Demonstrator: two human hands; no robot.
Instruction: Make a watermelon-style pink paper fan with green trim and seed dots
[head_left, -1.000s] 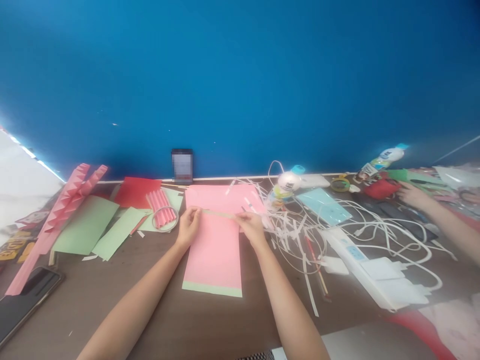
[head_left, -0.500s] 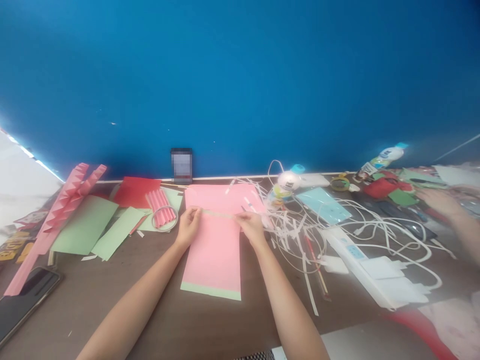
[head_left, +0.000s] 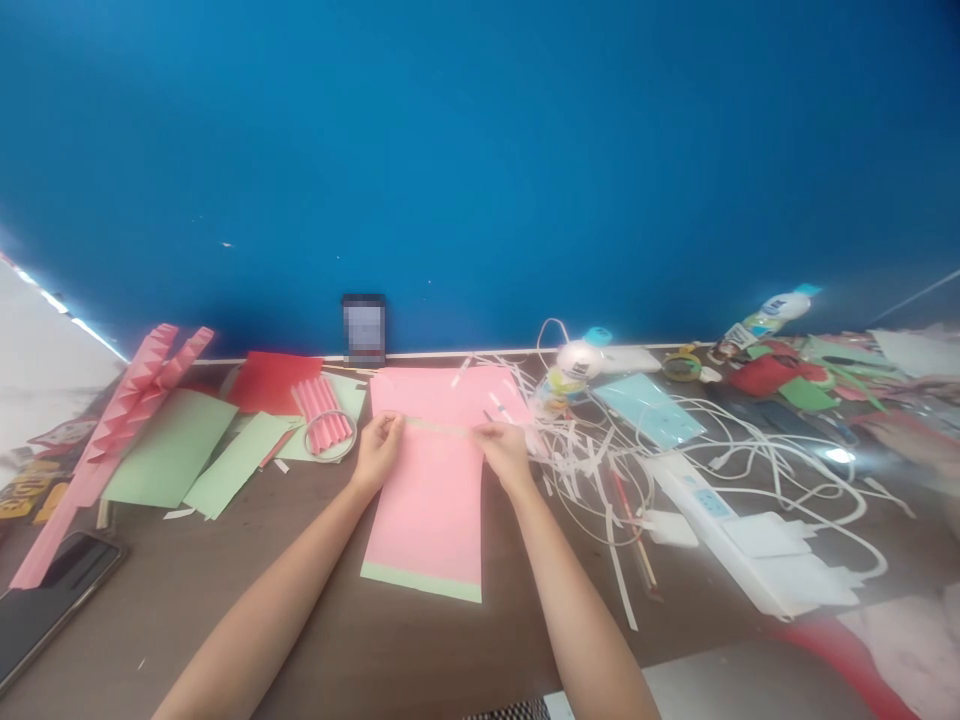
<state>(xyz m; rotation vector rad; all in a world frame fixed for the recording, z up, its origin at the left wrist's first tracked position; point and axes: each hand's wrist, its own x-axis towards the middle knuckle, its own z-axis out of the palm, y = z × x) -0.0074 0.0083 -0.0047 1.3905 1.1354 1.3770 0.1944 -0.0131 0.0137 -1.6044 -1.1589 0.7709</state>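
Over the table (head_left: pixel 360 650), left hand (head_left: pixel 377 452) and right hand (head_left: pixel 505 455) still pinch pink paper (head_left: pixel 427 510); a co-worker's arm (head_left: pixel 919 435) shifted.

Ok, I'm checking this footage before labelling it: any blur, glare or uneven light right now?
Head view, centre: the pink paper looks soft, though its outline reads; head view, right: another person's arm smears, and a bright glare spot shines nearby; head view, back: the blue wall darkens toward the upper right corner.
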